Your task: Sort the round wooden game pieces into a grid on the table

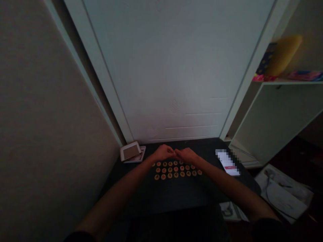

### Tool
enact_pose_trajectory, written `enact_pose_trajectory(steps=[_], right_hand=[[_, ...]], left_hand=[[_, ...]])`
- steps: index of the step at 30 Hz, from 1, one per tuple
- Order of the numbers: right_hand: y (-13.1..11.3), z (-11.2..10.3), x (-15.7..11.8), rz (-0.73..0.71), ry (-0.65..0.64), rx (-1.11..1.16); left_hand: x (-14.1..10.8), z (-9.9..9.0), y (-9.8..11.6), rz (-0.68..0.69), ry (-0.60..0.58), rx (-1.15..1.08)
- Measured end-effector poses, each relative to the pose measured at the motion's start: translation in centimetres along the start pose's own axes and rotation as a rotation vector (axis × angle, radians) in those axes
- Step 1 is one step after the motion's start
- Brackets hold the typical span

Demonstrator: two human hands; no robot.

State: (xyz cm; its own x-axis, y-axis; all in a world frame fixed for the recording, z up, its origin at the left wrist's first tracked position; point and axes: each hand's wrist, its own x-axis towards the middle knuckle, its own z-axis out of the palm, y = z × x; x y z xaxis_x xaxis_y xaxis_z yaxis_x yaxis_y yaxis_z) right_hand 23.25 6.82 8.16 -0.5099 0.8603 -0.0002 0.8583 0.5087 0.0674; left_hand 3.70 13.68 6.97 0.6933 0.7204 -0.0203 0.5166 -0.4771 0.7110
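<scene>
Round wooden Chinese chess pieces (176,169) with red and dark markings lie in rows on the dark table (164,196). Just beyond the rows, my left hand (163,152) and my right hand (186,155) meet at their fingertips. Both are closed, fingers pinched together. Whatever sits between them, if anything, is too small and dim to make out. My hands and right forearm cover part of the farthest row and its right end.
Two shallow box parts or trays (130,152) are stacked at the table's back left. A lit phone (228,163) lies on the right. A white door panel (174,67) rises behind the table; a shelf unit (277,117) stands to the right, with flat boxes (285,191) on the floor.
</scene>
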Motion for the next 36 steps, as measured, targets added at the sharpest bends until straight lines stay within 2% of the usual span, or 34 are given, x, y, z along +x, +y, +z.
enact_pose_trajectory(steps=[11,17,23,28,32,36], right_hand=[[-0.4,0.6,0.0,0.080,0.006,0.002],[0.1,1.1,-0.3,0.145,0.013,0.244],[0.4,1.5,0.3,0.090,0.011,0.472],[0.5,1.6,0.4,0.040,0.061,0.580],[0.5,1.3,0.0,0.016,0.085,0.589],[0.2,0.8,-0.4,0.025,0.059,0.528]], left_hand=[[0.0,0.3,0.0,0.019,0.044,0.024],[-0.6,-0.6,0.1,0.055,-0.032,0.165],[-0.1,-0.1,0.6,0.114,-0.065,0.259],[0.1,0.4,1.0,0.074,-0.025,0.244],[-0.2,0.0,1.1,0.070,-0.030,0.220],[-0.2,-0.3,1.2,0.078,-0.118,0.255]])
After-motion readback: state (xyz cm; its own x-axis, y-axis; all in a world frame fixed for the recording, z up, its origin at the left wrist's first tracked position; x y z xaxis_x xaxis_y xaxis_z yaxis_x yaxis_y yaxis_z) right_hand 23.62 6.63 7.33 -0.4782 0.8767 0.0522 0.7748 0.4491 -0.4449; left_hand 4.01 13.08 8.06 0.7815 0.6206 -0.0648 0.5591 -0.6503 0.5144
